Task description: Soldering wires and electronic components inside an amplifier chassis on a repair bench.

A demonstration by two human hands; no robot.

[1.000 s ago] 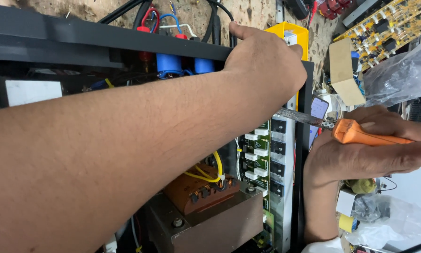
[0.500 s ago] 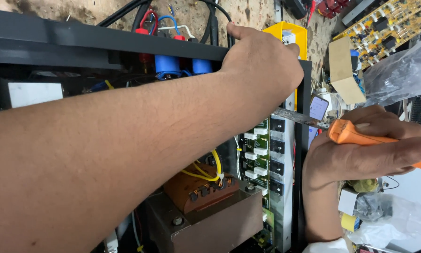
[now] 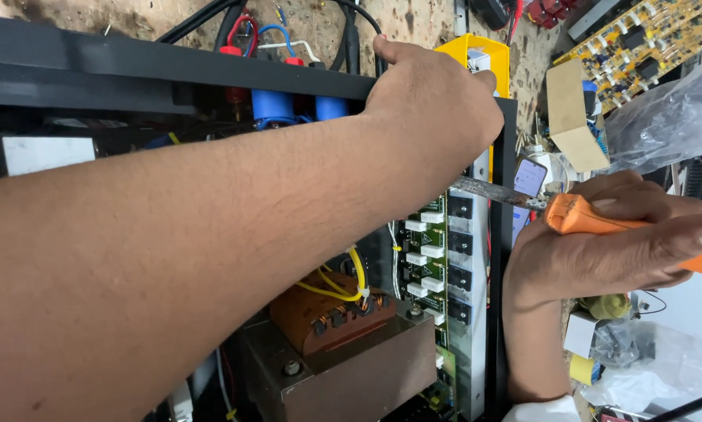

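Observation:
My left hand (image 3: pixel 437 101) reaches across an opened black metal equipment case (image 3: pixel 116 70) and grips its top right corner, by a yellow part (image 3: pixel 476 51). My right hand (image 3: pixel 609 250) is closed around the orange handle of a screwdriver (image 3: pixel 593 215). Its dark, rusty shaft (image 3: pixel 492 191) points left toward the case's right side, next to the vertical row of black components (image 3: pixel 460 258) on a green circuit board (image 3: pixel 429 250). My left forearm covers much of the case's inside.
Inside the case sit a large transformer (image 3: pixel 351 352) with yellow wires (image 3: pixel 343 285) and blue capacitors (image 3: pixel 273 105). Black, red and blue cables run over the top. On the right lie a yellow circuit board (image 3: pixel 648 39), a cardboard piece (image 3: pixel 574 117), plastic bags (image 3: pixel 671 117) and a phone (image 3: pixel 529 178).
My right hand has lifted slightly with the screwdriver, the shaft tip staying near the case's right side. My left hand keeps its grip on the corner.

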